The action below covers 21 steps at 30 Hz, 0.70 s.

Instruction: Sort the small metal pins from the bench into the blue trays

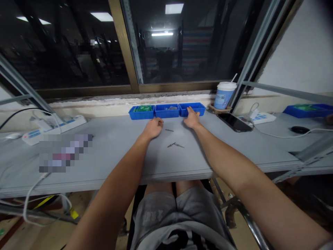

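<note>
The lone thin dark metal pin (169,130) lies on the grey table (111,142) just right of the left fingers (159,121), long axis roughly sideways, farther from the right fingers (191,110) at the rectangular blue plastic tray (183,112); whether either hold anything, I cannot tell.

Cannot see inside the left hand (154,127), make out the contents (171,108) of the middle blue tray (167,114), identify the pixelated object (65,152), or follow the far-right tray (301,111) past the right edge.
</note>
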Motion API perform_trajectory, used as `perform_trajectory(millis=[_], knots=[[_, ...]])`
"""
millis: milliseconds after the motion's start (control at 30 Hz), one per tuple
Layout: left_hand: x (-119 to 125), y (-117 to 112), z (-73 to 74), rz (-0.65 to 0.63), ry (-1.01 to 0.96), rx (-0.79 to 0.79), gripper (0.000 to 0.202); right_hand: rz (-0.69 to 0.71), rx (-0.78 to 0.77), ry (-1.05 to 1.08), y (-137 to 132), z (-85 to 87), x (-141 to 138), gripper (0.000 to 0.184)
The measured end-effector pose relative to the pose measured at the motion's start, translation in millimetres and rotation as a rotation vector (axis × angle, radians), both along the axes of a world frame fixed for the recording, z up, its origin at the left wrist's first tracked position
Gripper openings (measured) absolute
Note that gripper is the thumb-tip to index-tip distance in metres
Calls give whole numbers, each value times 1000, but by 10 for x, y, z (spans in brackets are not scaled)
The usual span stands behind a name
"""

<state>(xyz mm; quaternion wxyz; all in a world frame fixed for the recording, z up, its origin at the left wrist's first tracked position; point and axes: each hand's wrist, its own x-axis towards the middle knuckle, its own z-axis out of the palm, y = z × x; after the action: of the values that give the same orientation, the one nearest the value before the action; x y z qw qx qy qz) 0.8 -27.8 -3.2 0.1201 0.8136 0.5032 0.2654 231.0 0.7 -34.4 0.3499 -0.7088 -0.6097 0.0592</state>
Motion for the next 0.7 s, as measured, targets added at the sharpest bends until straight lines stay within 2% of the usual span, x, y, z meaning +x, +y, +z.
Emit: perform_trajectory(millis=[100, 200, 333, 433, 533, 700], knots=[[-4, 11, -20, -55, 65, 24, 29, 34, 1, -18, 5, 1, -10, 80], [-4, 25, -51, -96, 99, 24, 29, 48, 60, -25, -15, 24, -35, 73], [5, 39, -92, -144, 113, 13, 25, 82, 148, 3, -78, 96, -92, 49], [16, 42, -101, -179, 114, 13, 19, 155, 148, 6, -132, 147, -147, 30], [26, 36, -89, -186, 127, 7, 16, 290, 136, 49, -179, 166, -214, 23], [36, 16, -43, -74, 120, 0, 19, 701, -62, 248, -263, 178, -362, 22]])
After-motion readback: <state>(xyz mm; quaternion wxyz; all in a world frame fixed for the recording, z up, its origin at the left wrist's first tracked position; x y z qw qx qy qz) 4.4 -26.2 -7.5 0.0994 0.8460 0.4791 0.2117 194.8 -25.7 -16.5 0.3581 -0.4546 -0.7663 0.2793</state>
